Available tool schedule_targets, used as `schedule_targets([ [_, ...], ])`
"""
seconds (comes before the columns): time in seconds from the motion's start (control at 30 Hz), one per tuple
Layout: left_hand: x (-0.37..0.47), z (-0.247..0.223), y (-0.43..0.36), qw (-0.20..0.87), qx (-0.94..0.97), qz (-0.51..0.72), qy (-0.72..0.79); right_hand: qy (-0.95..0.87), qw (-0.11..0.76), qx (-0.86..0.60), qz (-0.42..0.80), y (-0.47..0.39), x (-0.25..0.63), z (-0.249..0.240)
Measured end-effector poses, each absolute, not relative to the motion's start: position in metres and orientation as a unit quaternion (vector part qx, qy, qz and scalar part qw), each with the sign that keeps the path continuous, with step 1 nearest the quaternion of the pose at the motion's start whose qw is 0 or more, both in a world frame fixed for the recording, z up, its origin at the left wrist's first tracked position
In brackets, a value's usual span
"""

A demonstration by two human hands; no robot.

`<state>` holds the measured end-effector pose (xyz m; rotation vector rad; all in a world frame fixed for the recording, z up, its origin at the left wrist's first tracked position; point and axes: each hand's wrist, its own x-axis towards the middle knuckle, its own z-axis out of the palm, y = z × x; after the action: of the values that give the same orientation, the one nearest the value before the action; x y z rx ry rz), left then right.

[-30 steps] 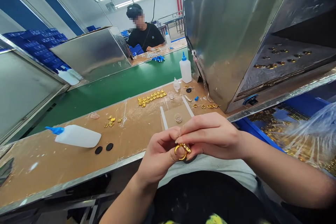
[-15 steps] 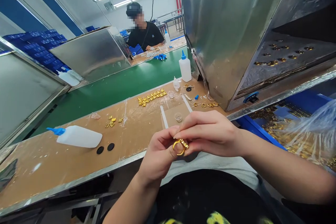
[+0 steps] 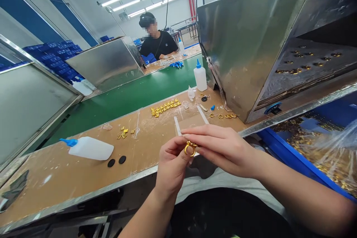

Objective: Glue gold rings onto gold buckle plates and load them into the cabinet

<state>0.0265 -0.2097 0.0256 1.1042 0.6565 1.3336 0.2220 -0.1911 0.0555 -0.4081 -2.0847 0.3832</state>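
A gold ring with a raised top is held over the near edge of the bench. My left hand grips its band between thumb and fingers. From the right, my right hand closes on the ring's top, fingers long and pressed together, the thumb below. The fingers partly cover the raised top. Beyond the hands, a flat pad with white strips lies on the bench. Rows of small gold pieces are laid out farther back, and a few looser gold pieces lie to the left.
A white bottle with blue nozzle lies beside two black discs. Another bottle stands near the metal housing. Several gold rings lie by its base. A blue bin is at right. A co-worker sits across the green belt.
The ring has turned so its raised top faces up, under the right fingers. My right fingers have straightened over it. The whole view has shifted slightly, and the pad is more covered.
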Motion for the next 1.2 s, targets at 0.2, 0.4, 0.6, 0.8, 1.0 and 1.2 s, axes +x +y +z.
schedule_targets([
  [0.2, 0.025, 0.029, -0.213, 0.530, 0.531, 0.586, 0.306, -0.841, 0.478, -0.152, 0.203, -0.190, 0.222, 0.050],
  [0.4, 0.025, 0.033, -0.218, 0.475, 0.568, 0.601, 0.302, -0.831, 0.488, -0.136, 0.230, -0.194, 0.222, 0.051],
  [0.6, 0.022, 0.036, -0.219, 0.471, 0.595, 0.590, 0.278, -0.831, 0.476, -0.132, 0.255, -0.197, 0.224, 0.051],
  [0.8, 0.016, 0.037, -0.221, 0.432, 0.625, 0.571, 0.311, -0.840, 0.456, -0.137, 0.260, -0.198, 0.227, 0.053],
  [1.0, 0.007, 0.045, -0.220, 0.223, 0.733, 0.549, 0.333, -0.797, 0.542, -0.194, 0.184, -0.205, 0.220, 0.056],
  [1.2, 0.009, 0.051, -0.219, 0.045, 0.786, 0.529, 0.318, -0.756, 0.588, -0.231, 0.171, -0.211, 0.205, 0.048],
])
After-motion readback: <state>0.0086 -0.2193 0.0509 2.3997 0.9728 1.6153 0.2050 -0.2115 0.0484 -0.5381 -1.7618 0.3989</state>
